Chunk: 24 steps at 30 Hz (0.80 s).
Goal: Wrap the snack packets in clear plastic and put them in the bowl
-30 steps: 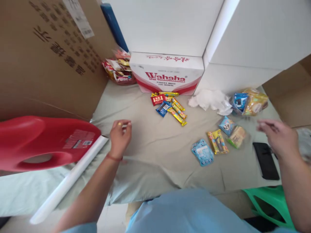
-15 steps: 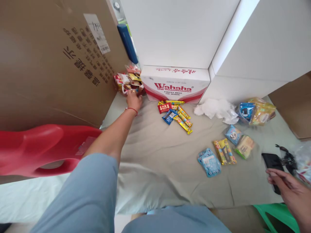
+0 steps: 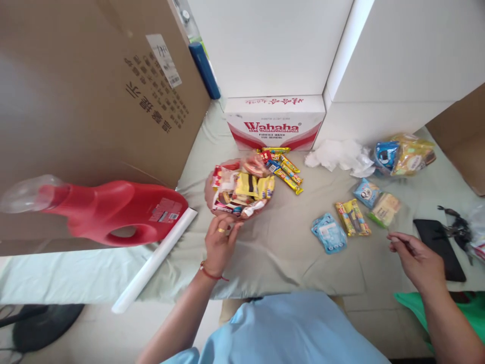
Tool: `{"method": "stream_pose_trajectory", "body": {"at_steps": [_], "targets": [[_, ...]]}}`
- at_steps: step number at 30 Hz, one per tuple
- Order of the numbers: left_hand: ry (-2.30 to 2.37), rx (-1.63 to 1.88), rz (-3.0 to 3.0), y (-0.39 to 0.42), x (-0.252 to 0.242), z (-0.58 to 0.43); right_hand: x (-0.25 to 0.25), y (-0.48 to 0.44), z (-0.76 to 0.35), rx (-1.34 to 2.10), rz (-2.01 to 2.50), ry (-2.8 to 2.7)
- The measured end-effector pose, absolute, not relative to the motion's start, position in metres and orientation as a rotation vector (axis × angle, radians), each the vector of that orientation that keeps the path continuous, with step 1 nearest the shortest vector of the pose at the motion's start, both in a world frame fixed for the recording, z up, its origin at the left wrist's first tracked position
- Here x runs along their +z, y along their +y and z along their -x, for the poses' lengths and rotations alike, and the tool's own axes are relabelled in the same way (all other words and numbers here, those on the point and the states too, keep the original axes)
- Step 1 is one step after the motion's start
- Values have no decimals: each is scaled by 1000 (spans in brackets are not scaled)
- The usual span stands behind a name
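Note:
My left hand (image 3: 221, 241) has its fingers closed on the near rim of a reddish see-through bowl (image 3: 209, 194) on the cloth. Wrapped snacks (image 3: 246, 186) in yellow, red and white packaging fill the bowl. Just behind its right side lie several yellow snack bars (image 3: 288, 179) and a red packet (image 3: 265, 155). My right hand (image 3: 419, 258) hovers over the right part of the cloth, thumb and forefinger pinched; whether anything is between them I cannot make out. Near it are a green-and-cream packet (image 3: 383, 209) and a black phone (image 3: 441, 250).
A white Wahaha carton (image 3: 275, 124) stands at the back. At left lie a red jug (image 3: 125, 210) and a white roll (image 3: 155, 263), beside a large cardboard box (image 3: 87, 101). Blue packets (image 3: 330, 233), crumpled white plastic (image 3: 339, 156) and keys (image 3: 456, 227) occupy the right.
My left hand has pulled the bowl of snacks from the back left corner toward me and to the right. My right hand has moved left, away from the phone.

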<state>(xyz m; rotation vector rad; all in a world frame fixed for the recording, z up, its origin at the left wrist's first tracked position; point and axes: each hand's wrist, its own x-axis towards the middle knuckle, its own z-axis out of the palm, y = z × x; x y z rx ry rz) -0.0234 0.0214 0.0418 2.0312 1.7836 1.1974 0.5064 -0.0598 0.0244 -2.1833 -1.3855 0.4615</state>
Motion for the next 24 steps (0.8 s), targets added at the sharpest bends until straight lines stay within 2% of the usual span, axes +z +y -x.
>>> {"method": "stream_pose_trajectory", "body": {"at_steps": [3, 6, 12, 18, 24], "targets": [[1552, 1351, -1669, 29, 58, -11, 18, -65, -508, 517, 2103, -1187], [1225, 1490, -995, 70, 62, -44, 15, -75, -508, 524, 2068, -1146], [832, 1284, -76, 148, 54, -94, 14, -101, -510, 552, 2046, -1093], [619, 1167, 61, 141, 42, -103, 15, -100, -501, 567, 2004, -991], [484, 1135, -29, 111, 38, -90, 29, -69, -464, 682, 1746, -965]]}}
